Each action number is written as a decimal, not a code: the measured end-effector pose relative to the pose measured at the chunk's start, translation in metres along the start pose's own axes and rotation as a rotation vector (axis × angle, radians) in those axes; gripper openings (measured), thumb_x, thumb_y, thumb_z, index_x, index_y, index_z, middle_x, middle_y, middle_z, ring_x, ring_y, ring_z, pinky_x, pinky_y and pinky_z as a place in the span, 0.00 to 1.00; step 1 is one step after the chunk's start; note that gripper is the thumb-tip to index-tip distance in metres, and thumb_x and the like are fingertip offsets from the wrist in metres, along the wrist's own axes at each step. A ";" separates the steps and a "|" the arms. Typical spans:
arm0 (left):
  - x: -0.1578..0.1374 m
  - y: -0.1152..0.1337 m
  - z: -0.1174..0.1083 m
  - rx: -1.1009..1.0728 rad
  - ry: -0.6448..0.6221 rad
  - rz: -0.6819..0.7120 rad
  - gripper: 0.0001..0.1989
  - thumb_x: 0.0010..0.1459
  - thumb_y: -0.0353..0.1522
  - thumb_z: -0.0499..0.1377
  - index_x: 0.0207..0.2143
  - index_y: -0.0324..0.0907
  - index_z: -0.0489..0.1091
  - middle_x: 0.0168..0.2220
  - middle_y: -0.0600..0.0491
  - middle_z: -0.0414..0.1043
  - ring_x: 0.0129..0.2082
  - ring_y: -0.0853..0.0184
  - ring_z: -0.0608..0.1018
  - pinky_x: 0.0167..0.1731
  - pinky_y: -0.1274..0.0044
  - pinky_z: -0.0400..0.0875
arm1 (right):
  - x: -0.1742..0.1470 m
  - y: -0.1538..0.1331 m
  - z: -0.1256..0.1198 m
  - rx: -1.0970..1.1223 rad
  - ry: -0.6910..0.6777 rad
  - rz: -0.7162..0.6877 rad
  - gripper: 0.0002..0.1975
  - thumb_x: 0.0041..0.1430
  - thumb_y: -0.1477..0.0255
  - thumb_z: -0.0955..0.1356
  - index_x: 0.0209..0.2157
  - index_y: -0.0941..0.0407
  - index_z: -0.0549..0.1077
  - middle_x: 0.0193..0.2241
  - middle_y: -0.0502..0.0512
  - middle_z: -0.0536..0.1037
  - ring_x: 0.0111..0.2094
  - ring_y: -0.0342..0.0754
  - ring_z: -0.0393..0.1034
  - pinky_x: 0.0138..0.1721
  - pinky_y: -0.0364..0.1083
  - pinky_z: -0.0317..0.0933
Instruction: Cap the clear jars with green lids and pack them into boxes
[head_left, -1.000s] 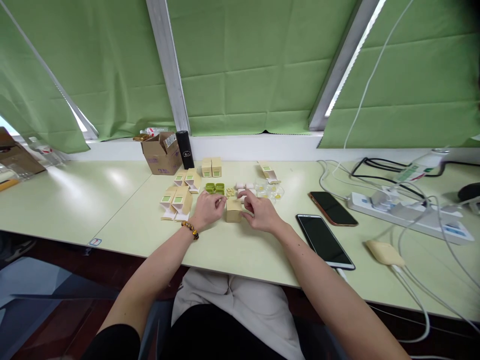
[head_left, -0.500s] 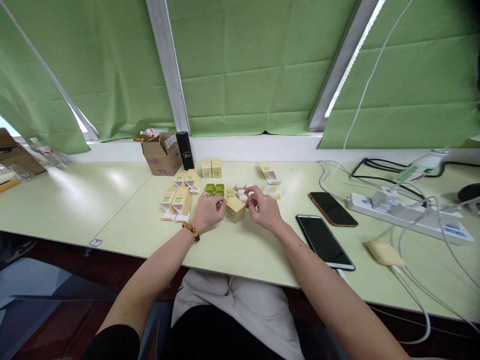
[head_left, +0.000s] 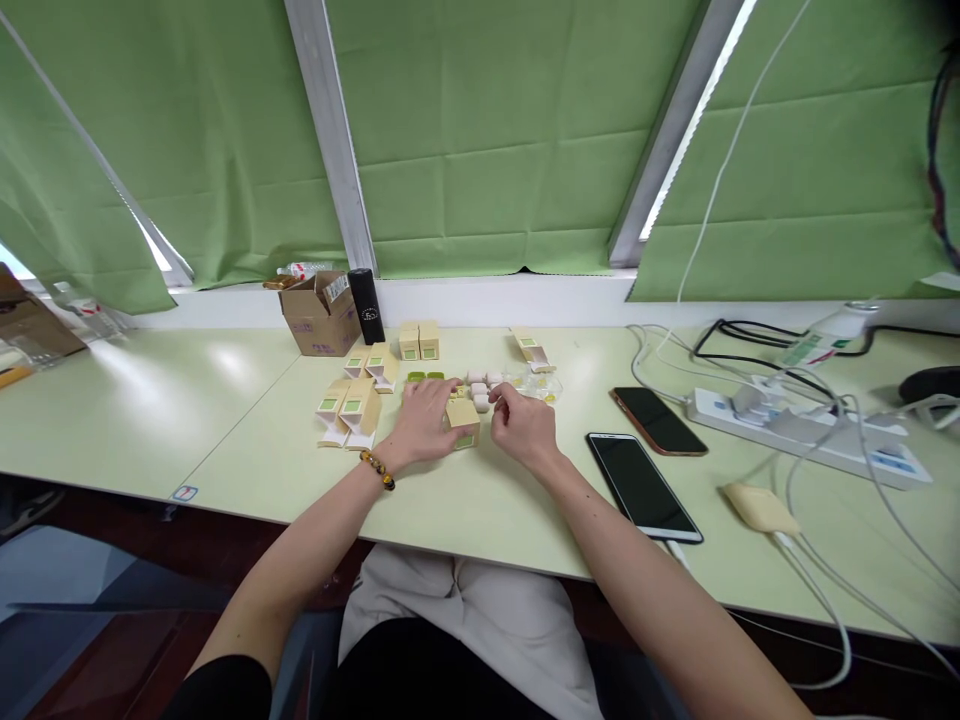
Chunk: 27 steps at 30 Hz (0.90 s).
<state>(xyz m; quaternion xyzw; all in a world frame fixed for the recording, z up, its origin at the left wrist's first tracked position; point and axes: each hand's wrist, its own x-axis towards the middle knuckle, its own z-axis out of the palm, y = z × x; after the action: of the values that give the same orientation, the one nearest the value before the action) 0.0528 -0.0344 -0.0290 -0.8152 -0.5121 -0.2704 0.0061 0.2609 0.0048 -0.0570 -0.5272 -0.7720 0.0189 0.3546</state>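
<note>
My left hand (head_left: 426, 420) is closed around the left side of a small cream box (head_left: 463, 418), its thumb at the near side and its fingers at the far side. The box stands shut on the table. Just right of it is my right hand (head_left: 523, 425), fingers curled together; whether anything is in them is hidden. Beyond the box lie small pink-white jars (head_left: 480, 398) and small yellow pieces, partly covered by my left hand. Green containers (head_left: 425, 377) show behind that hand.
Several cream boxes with open flaps (head_left: 360, 405) stand at left, and two closed boxes (head_left: 418, 341) behind. An open box (head_left: 531, 348) and clear plastic packaging (head_left: 544, 387) lie at right. Two phones (head_left: 643, 487), a power strip (head_left: 802, 430) and cables are further right. A carton (head_left: 321, 315) stands at the back.
My left hand has spread from a pinch and moved onto the box. The box has turned and shifted slightly left. My right hand's fingers have curled in more tightly beside it.
</note>
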 end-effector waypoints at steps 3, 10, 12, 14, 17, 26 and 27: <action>0.002 0.010 -0.003 0.074 -0.131 0.027 0.33 0.63 0.45 0.64 0.66 0.44 0.60 0.62 0.42 0.73 0.61 0.48 0.73 0.59 0.57 0.63 | -0.001 -0.001 0.000 -0.012 0.031 -0.015 0.13 0.56 0.77 0.64 0.42 0.53 0.75 0.30 0.51 0.84 0.28 0.51 0.74 0.30 0.46 0.51; 0.018 0.011 -0.013 0.188 -0.230 0.066 0.30 0.61 0.31 0.62 0.65 0.44 0.63 0.57 0.44 0.76 0.58 0.51 0.76 0.59 0.59 0.65 | -0.004 -0.004 0.001 0.023 0.182 -0.111 0.13 0.55 0.76 0.64 0.41 0.54 0.76 0.28 0.51 0.83 0.25 0.49 0.74 0.28 0.45 0.51; 0.037 0.006 -0.021 0.202 -0.197 0.068 0.30 0.61 0.31 0.62 0.65 0.45 0.63 0.59 0.45 0.76 0.59 0.52 0.76 0.60 0.60 0.66 | -0.005 -0.004 0.001 0.046 0.240 -0.160 0.13 0.55 0.77 0.64 0.41 0.54 0.75 0.27 0.50 0.83 0.25 0.48 0.73 0.28 0.45 0.52; 0.063 -0.001 -0.027 0.210 -0.140 0.062 0.29 0.62 0.31 0.61 0.65 0.45 0.63 0.61 0.45 0.75 0.61 0.52 0.75 0.61 0.62 0.66 | -0.006 -0.004 0.001 0.070 0.283 -0.200 0.13 0.54 0.78 0.64 0.41 0.54 0.75 0.26 0.49 0.82 0.24 0.47 0.73 0.28 0.44 0.54; 0.110 -0.019 -0.026 0.280 -0.091 0.040 0.29 0.62 0.29 0.60 0.66 0.42 0.63 0.60 0.43 0.75 0.60 0.52 0.76 0.60 0.63 0.69 | -0.008 -0.005 0.002 0.096 0.314 -0.256 0.14 0.54 0.78 0.64 0.42 0.55 0.74 0.26 0.49 0.82 0.24 0.46 0.74 0.27 0.44 0.54; 0.186 -0.060 0.027 0.462 -0.208 -0.083 0.26 0.57 0.22 0.59 0.59 0.37 0.68 0.54 0.40 0.78 0.55 0.53 0.79 0.57 0.65 0.70 | -0.018 -0.014 0.002 0.137 0.260 -0.398 0.17 0.53 0.80 0.64 0.44 0.55 0.74 0.25 0.48 0.81 0.24 0.45 0.73 0.28 0.44 0.55; 0.187 -0.061 0.032 0.464 -0.213 -0.089 0.26 0.57 0.22 0.58 0.59 0.36 0.68 0.53 0.39 0.78 0.55 0.53 0.79 0.59 0.64 0.68 | -0.018 -0.015 0.002 0.138 0.235 -0.392 0.17 0.53 0.80 0.64 0.44 0.55 0.74 0.26 0.49 0.81 0.24 0.46 0.74 0.28 0.44 0.56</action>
<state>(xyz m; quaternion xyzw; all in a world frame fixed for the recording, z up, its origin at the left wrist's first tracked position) 0.0766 0.1593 0.0113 -0.7926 -0.5934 -0.0586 0.1271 0.2511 -0.0162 -0.0623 -0.3404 -0.8099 -0.0589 0.4740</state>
